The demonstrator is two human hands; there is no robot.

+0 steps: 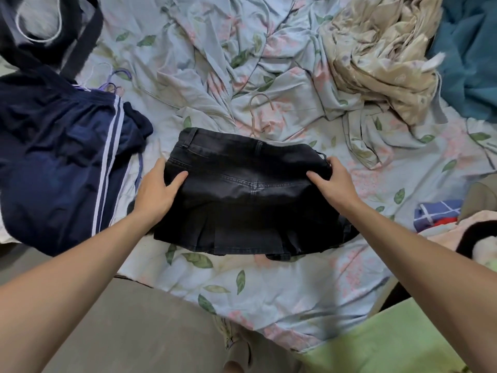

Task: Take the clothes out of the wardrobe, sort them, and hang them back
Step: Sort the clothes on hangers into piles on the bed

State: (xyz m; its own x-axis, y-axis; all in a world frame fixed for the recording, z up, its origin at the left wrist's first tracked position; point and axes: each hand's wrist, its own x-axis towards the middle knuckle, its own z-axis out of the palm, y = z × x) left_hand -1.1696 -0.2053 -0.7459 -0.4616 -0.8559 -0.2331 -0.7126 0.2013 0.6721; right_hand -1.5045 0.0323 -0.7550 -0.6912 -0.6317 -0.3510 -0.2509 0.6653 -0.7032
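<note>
Lying flat on the bed (269,300), near its front edge, a black denim pleated skirt (247,195) is spread out with its waistband pointing away from the person and its pleated hem toward them. The left hand (158,189) grips the skirt's left side, thumb on top of the fabric and fingers tucked under the edge. The right hand (333,181) grips the skirt's right side the same way, thumb lying across the denim, fingers curled round the edge by a belt loop.

Just beyond the skirt's waistband a pale pink hanger (259,109) lies on the floral sheet, its hook pointing away. To the left of the skirt sits a pile of navy track clothing with white side stripes (61,168), and purple hangers (115,79) poke out at that pile's far edge. Further left and beyond the skirt, a dark garment with a white loop (40,22) lies bunched. Beyond the skirt to the right lies a crumpled beige patterned cloth (382,55), and a teal fabric (470,63) lies past that. Right of the skirt, a blue checked item (435,211) sits beside pale folded clothes.
</note>
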